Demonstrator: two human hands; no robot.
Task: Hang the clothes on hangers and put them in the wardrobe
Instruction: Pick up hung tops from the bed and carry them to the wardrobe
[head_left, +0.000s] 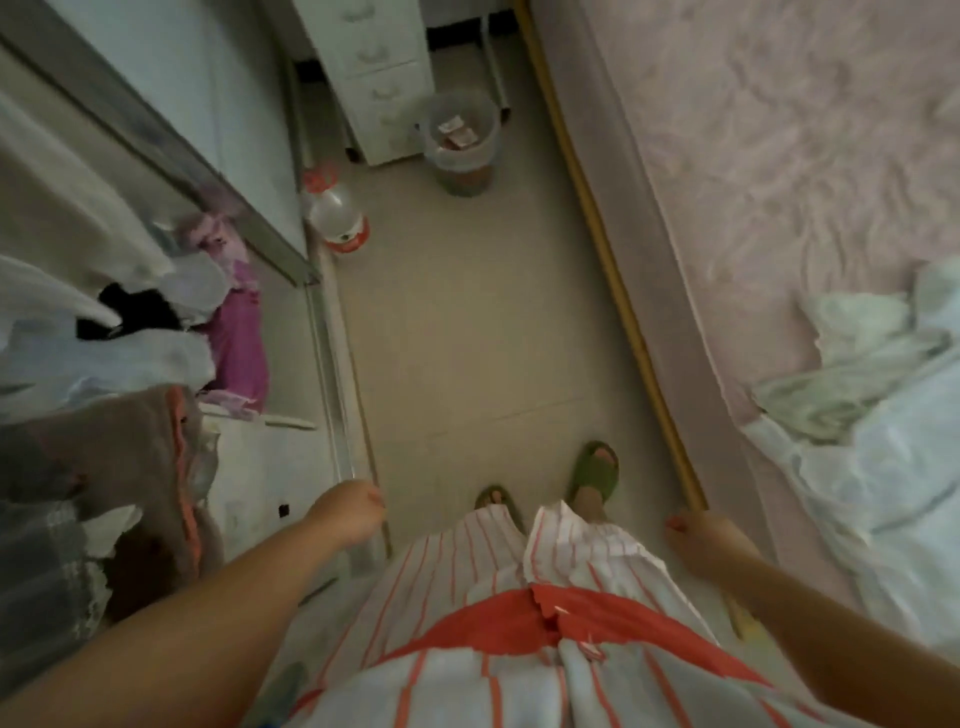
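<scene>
Along the left edge we see the open wardrobe (291, 364), garments already hanging inside above a purple item on its floor. Our left hand (353, 512) hangs loosely curled beside the sliding-door track (337, 395), holding nothing; our right hand (698, 540) hangs empty too, loosely curled, near the bed's side edge. The remaining clothes (852, 410) lie heaped at the bed's near right corner. No hangers are visible, so we risk grabbing a garment with nothing to hang it on, or tripping in the narrow aisle in our slippers (595, 470).
</scene>
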